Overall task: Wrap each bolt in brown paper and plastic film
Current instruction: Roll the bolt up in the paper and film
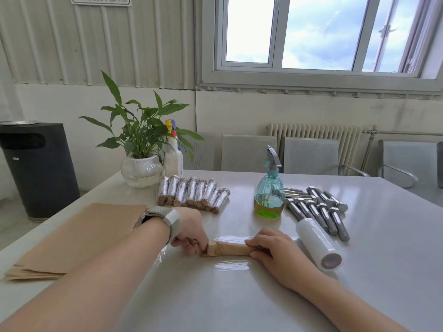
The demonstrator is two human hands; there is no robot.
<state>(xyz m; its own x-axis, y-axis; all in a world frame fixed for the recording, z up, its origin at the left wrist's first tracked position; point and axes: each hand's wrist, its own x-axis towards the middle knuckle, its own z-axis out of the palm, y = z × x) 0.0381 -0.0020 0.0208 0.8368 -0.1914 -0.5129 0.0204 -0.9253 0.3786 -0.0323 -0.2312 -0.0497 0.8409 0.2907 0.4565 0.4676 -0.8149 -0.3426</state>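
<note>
Head view. A paper-wrapped bolt lies crosswise near the middle of the table, on a sheet of plastic film spread flat beneath it. The left hand has its fingers curled round the crumpled left end of the paper. The right hand holds the right end, fingers bent over it. Holding both ends likely keeps the paper from springing open while the bolt is rolled into the film.

The film roll lies just beside the right hand, toward the right edge, within easy reach for the next sheet. Behind it, bare bolts sit in a loose pile, waiting their turn. A teal spray bottle stands next to that pile; its purpose here cannot be told.

A stack of brown paper lies along the left edge, partly hidden by the left forearm. Finished wrapped bolts are lined up side by side toward the far edge, kept apart from the unwrapped supply. A potted plant and a white spray bottle stand at the far left corner.

Judged stage: paper on, film wrap just starting for this bolt.
</note>
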